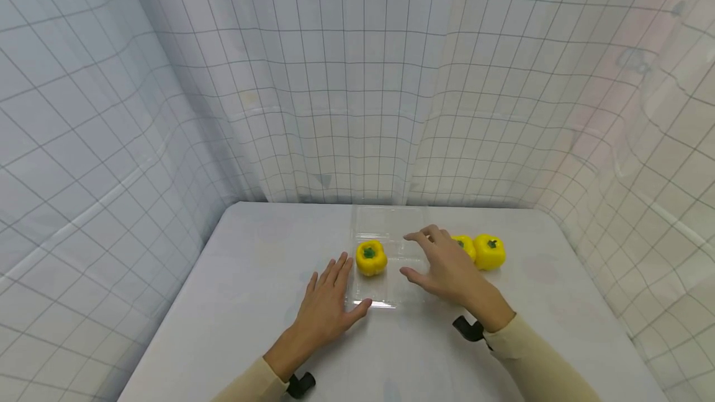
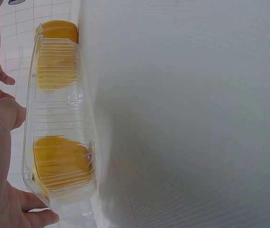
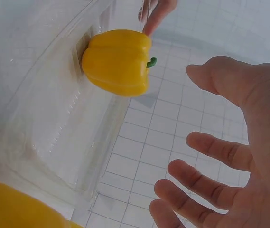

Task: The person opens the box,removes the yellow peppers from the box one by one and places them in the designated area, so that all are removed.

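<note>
A clear plastic clamshell box point(image 1: 399, 284) stands on the table with its lid point(image 1: 385, 219) laid back behind. Inside, at its left side, sits a yellow bell pepper point(image 1: 371, 258) with its green stem up. My left hand point(image 1: 324, 312) is at the box's left edge, fingers extended and thumb by the front rim. Above the box's right part hovers my right hand point(image 1: 447, 268), its fingers spread and slightly bent; the right wrist view shows nothing between thumb and fingers point(image 3: 215, 149). Two more yellow peppers, one point(image 1: 489, 252) whole and one point(image 1: 465, 244) partly hidden, are beyond that hand.
The white table point(image 1: 268, 253) has its back edge just behind the lid. White gridded curtains point(image 1: 346, 79) hang at the back and both sides. Each wrist carries a black camera mount, such as the left one point(image 1: 301, 384).
</note>
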A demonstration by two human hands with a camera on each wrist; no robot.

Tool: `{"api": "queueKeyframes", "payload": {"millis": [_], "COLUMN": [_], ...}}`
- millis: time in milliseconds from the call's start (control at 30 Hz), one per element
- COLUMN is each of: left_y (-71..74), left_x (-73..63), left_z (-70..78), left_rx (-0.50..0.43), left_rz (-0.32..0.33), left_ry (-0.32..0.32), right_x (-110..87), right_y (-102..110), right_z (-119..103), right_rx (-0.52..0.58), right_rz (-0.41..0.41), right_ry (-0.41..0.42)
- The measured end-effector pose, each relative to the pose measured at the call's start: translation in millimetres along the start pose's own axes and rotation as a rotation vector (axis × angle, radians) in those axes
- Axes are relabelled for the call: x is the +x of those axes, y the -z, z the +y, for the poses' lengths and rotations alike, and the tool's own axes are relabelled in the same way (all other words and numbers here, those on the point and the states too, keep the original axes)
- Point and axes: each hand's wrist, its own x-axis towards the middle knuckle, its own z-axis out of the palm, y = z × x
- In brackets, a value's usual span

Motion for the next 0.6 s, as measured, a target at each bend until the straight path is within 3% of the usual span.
{"api": "queueKeyframes", "payload": {"millis": [600], "left_y": [1.0], "left_x": [0.3], "left_z": [1.4], "left_rx": [-0.001], "left_rz": [0.0], "left_ry": [0.018], "right_x": [16.4], "right_y": [-9], "right_z": [-10], "right_rx": [0.011], "right_rz": [-0.01], "right_ry": [0.065]}}
